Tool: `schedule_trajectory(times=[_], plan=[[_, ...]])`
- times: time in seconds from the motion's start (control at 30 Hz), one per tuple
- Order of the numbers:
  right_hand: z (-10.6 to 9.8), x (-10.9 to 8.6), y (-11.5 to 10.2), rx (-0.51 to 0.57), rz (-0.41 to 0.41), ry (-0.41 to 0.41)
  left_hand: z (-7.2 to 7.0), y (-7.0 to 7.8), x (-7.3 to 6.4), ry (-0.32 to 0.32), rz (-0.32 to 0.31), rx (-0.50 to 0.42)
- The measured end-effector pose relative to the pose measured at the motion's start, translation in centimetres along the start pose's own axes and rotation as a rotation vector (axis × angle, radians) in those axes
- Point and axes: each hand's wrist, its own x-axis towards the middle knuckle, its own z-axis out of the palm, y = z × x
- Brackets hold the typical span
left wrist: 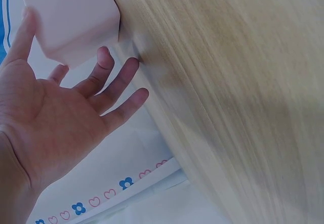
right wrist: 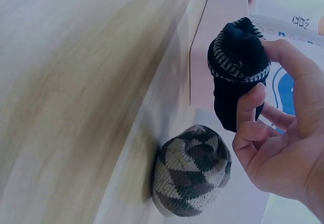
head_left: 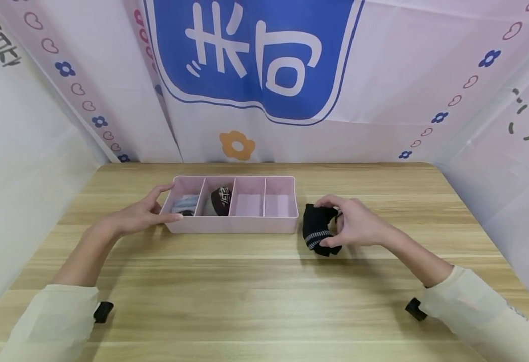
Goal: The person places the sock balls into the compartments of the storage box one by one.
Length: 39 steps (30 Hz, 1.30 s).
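Note:
A pink storage box (head_left: 233,225) with several compartments stands on the table. My left hand (head_left: 140,216) is at its left end, thumb at the front and index finger at the back corner; in the left wrist view the other fingers of this hand (left wrist: 63,118) are spread off the box. Just right of the box, my right hand (head_left: 359,221) grips a rolled black sock (head_left: 316,226) with white stitched bands. The right wrist view shows the sock (right wrist: 238,95) between thumb and fingers. A rolled diamond-patterned sock (right wrist: 192,171) lies near this hand; the hand hides it from the head view.
The leftmost compartment holds light blue-grey fabric (head_left: 186,202). A dark brown and grey rolled item (head_left: 221,201) with pale lettering lies in the second. Bare floors show in the two right compartments. Printed white cloth (head_left: 377,100) hangs behind the wooden table (head_left: 246,296).

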Motion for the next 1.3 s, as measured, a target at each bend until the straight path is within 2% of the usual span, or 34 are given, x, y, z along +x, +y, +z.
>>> schedule_trajectory(times=[0.17, 0.53, 0.83, 1.3], plan=[[-0.8, 0.0, 0.0, 0.044, 0.006, 0.015, 0.1, 0.0, 0.0, -0.002, -0.005, -0.003], [-2.5, 0.6, -0.2, 0.113, 0.013, 0.108, 0.2, -0.3, 0.1, 0.005, 0.000, 0.002], [-2.6, 1.4, -0.6, 0.122, -0.001, 0.145, 0.2, -0.3, 0.0, 0.003, 0.010, -0.004], [-2.1, 3.8, -1.6, 0.120, -0.013, 0.153, 0.1, -0.3, 0.1, 0.011, 0.014, 0.014]])
